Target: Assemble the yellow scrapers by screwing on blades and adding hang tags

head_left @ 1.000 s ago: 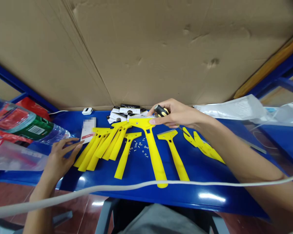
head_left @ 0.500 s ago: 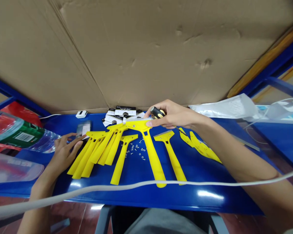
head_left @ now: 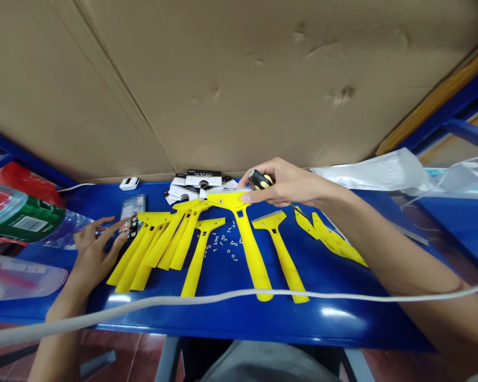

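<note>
My right hand [head_left: 287, 183] is closed round a yellow scraper [head_left: 249, 249], pinching its head between thumb and fingers. A screwdriver with a black and yellow handle [head_left: 260, 179] is tucked in the same hand. My left hand [head_left: 93, 249] has its fingers spread, with fingertips at a phone [head_left: 132, 225] whose screen shows app icons. Beside that hand, several yellow scrapers [head_left: 133, 260] lie overlapping. One scraper [head_left: 199, 260] lies alone left of the held one, and another scraper [head_left: 281, 254] lies to its right. Small screws and nuts [head_left: 223, 240] are scattered between them.
Black and white boxes [head_left: 203, 179] lie at the back by the cardboard wall [head_left: 231, 95]. Yellow flat parts [head_left: 334, 241] are under my right forearm. A water bottle [head_left: 27, 217] lies at left. A white cable [head_left: 163, 305] crosses the front of the blue table [head_left: 223, 323].
My left hand has shifted slightly left, and the phone screen now shows icons. My right hand keeps its hold on the scraper and screwdriver, nearly in place.
</note>
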Demonstrator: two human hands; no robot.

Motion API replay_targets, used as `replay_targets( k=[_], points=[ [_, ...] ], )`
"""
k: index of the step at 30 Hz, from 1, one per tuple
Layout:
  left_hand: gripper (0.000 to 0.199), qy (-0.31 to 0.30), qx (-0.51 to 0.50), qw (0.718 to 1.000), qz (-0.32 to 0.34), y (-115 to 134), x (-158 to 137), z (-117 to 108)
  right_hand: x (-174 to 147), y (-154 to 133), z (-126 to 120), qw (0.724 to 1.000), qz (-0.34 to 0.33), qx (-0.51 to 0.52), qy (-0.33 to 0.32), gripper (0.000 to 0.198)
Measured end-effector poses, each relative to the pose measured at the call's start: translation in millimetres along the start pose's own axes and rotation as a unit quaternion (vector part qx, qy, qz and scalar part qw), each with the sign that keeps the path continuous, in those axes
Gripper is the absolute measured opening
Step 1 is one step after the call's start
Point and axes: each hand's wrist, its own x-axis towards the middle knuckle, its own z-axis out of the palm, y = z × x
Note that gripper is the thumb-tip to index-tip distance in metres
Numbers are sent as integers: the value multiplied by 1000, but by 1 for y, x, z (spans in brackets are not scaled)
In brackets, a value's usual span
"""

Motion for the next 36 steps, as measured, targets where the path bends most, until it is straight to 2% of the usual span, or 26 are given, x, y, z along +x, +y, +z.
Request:
replay_targets(
  k=[7,15,17,20,25,29,36],
  points=[
    [59,0,-11,1000,11,7,1,-2,0,0,2,999,-23,-34,21,41],
    [57,31,-32,999,4,4,-2,0,-25,-26,-2,973,-112,-163,117,33],
    [58,41,-35,999,7,4,-3,1,-31,-17,1,974,-106,-173,102,36],
    [58,49,-29,998,-4,1,-4,4,-36,14,10,979,-72,-178,61,40],
    [66,23,-11,998,-53,-9,0,9,-42,61,24,973,-28,-221,58,38],
    [71,-1,-8,997,-76,-17,5,15,-46,71,28,959,28,-272,75,34],
    [66,-33,-1,997,-73,-15,6,14,-49,74,25,953,42,-290,78,36]
  ],
)
